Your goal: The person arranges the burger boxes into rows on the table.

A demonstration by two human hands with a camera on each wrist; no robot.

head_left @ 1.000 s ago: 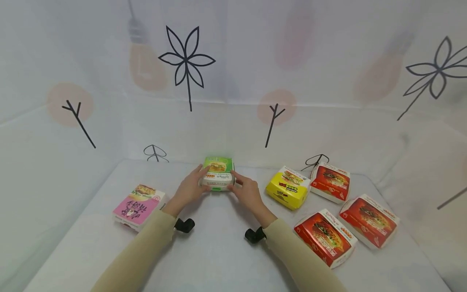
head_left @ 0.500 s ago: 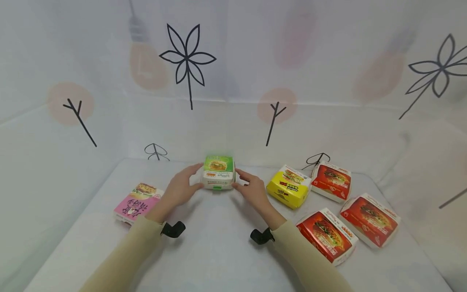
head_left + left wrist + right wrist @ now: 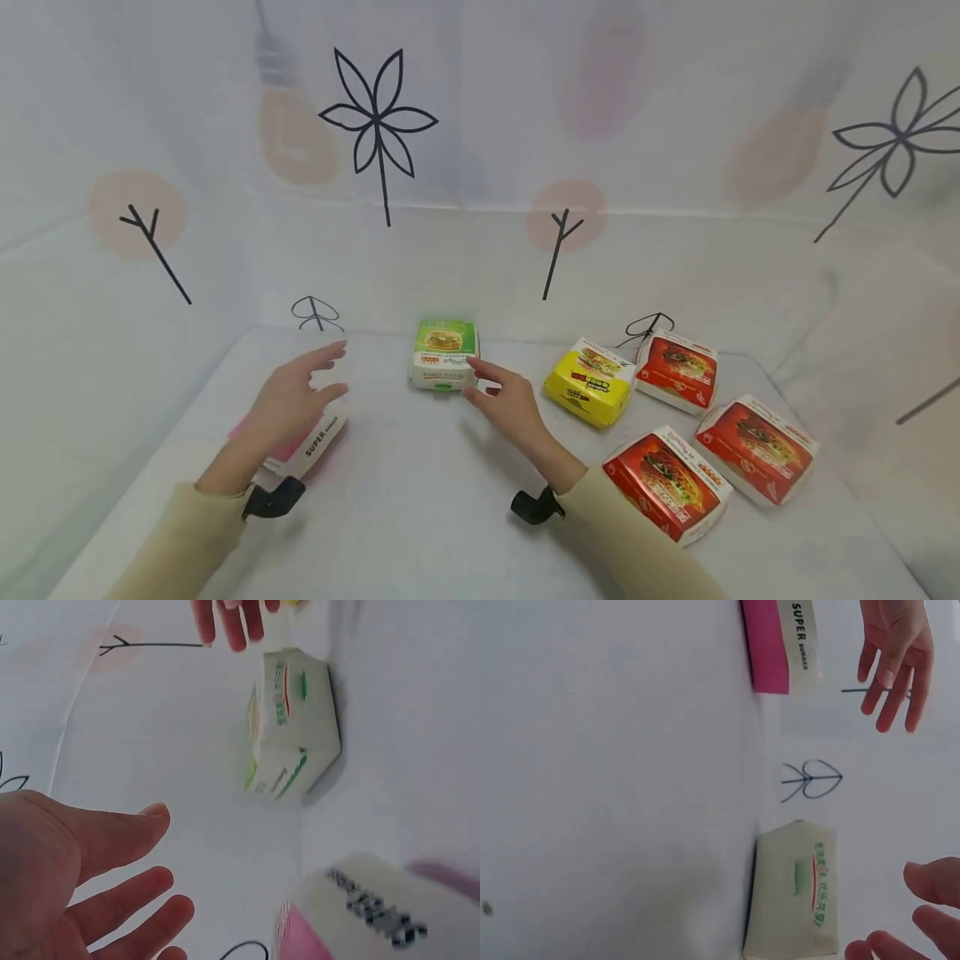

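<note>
Head view, green box [image 3: 443, 356], creased backdrop [image 3: 480, 208]

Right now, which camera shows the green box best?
The head view: the green box shows its printed top and front there, the right hand overlapping only its right edge. The left wrist view gives the front, one side and a sliver of top; the right wrist view gives mainly the front, down at the bottom edge.

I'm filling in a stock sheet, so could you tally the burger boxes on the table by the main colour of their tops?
Red boxes: 3
Yellow box: 1
Green box: 1
Pink box: 1
Total: 6
</note>
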